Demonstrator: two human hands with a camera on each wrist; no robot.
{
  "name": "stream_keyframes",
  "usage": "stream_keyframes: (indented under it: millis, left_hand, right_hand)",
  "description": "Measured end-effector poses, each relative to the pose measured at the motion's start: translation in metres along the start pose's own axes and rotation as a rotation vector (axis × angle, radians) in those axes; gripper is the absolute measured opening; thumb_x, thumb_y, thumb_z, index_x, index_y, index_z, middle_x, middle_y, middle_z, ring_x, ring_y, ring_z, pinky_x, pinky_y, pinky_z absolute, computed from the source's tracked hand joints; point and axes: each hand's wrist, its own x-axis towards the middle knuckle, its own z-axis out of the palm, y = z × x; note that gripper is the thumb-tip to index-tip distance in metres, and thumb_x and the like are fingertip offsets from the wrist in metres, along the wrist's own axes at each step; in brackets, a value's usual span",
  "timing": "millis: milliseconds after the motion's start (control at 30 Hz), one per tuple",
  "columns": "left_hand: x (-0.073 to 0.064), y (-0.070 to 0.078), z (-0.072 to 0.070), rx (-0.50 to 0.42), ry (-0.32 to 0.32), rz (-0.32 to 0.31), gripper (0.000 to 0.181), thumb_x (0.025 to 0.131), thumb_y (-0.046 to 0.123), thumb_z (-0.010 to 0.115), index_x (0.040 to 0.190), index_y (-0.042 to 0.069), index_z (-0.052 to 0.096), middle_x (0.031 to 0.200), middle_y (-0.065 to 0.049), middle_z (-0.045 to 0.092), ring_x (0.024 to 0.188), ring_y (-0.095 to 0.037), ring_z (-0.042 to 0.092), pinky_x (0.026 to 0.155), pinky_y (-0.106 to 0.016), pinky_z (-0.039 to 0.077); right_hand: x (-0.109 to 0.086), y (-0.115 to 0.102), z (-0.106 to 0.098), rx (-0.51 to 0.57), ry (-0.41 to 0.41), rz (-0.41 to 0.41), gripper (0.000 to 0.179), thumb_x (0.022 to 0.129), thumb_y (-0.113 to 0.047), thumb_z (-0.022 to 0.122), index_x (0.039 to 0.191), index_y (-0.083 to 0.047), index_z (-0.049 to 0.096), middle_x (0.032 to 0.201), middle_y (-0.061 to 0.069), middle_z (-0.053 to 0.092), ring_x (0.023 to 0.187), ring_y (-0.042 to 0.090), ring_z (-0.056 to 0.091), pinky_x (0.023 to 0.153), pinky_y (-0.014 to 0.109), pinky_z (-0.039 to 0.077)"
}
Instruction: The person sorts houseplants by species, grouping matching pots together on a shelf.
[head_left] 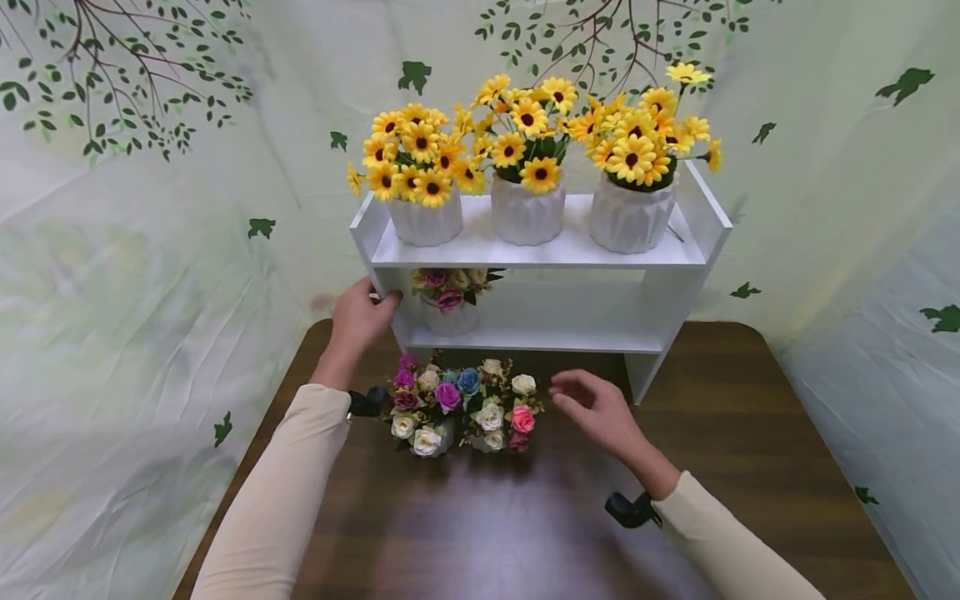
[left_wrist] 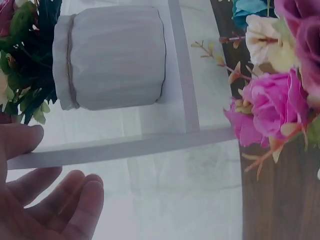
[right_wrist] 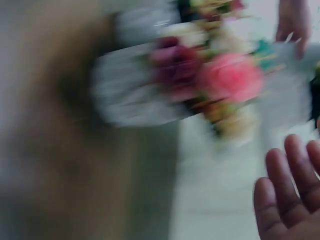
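Observation:
At the left side of a white two-tier shelf (head_left: 525,340), my left hand (head_left: 362,318) holds the upright panel's edge. The left wrist view shows the thumb on one face of that panel (left_wrist: 125,146) and the fingers on the other. A white pot of mixed roses (head_left: 450,302) stands on the lower tier just inside it. My right hand (head_left: 596,412) hovers over the table with fingers loosely bent, touching nothing. Nearest to it is a pot of white and pink roses (head_left: 491,417); a pot of purple, blue and white roses (head_left: 427,408) stands beside that one.
Three white ribbed pots of yellow daisies, a left one (head_left: 426,218), a middle one (head_left: 527,212) and a right one (head_left: 632,218), line the top tier. The brown table (head_left: 480,533) extends toward me. A leaf-patterned cloth (head_left: 825,208) hangs behind.

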Motion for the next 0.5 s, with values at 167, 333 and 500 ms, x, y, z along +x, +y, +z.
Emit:
stream_keyframes:
  millis: [167, 333, 500]
  left_hand:
    - [0.005, 0.003, -0.006, 0.033, -0.021, 0.029, 0.038, 0.095, 0.026, 0.052, 0.116, -0.003, 0.063, 0.118, -0.026, 0.068, 0.103, -0.042, 0.066, 0.08, -0.051, 0.052]
    - [0.01, 0.003, -0.007, 0.069, -0.019, 0.04, 0.035, 0.092, 0.023, 0.054, 0.112, -0.004, 0.065, 0.113, -0.027, 0.069, 0.102, -0.043, 0.066, 0.082, -0.052, 0.051]
    - [0.009, 0.002, -0.007, 0.081, -0.04, 0.03, 0.035, 0.089, 0.02, 0.053, 0.11, -0.006, 0.064, 0.111, -0.029, 0.07, 0.098, -0.043, 0.067, 0.08, -0.051, 0.051]
  right_hand:
    - [-0.036, 0.049, 0.01, -0.014, 0.057, 0.159, 0.019, 0.09, -0.008, 0.07, 0.109, -0.004, 0.07, 0.098, 0.008, 0.074, 0.083, 0.007, 0.065, 0.073, 0.021, 0.053]
    - [-0.044, 0.067, 0.033, 0.012, 0.017, 0.272, 0.031, 0.088, -0.004, 0.069, 0.118, 0.0, 0.065, 0.108, 0.015, 0.072, 0.091, 0.018, 0.069, 0.074, 0.024, 0.053]
    - [-0.041, 0.069, 0.065, 0.01, 0.008, 0.322, 0.057, 0.085, -0.008, 0.072, 0.137, -0.002, 0.05, 0.134, 0.022, 0.059, 0.109, 0.033, 0.066, 0.085, 0.042, 0.056]
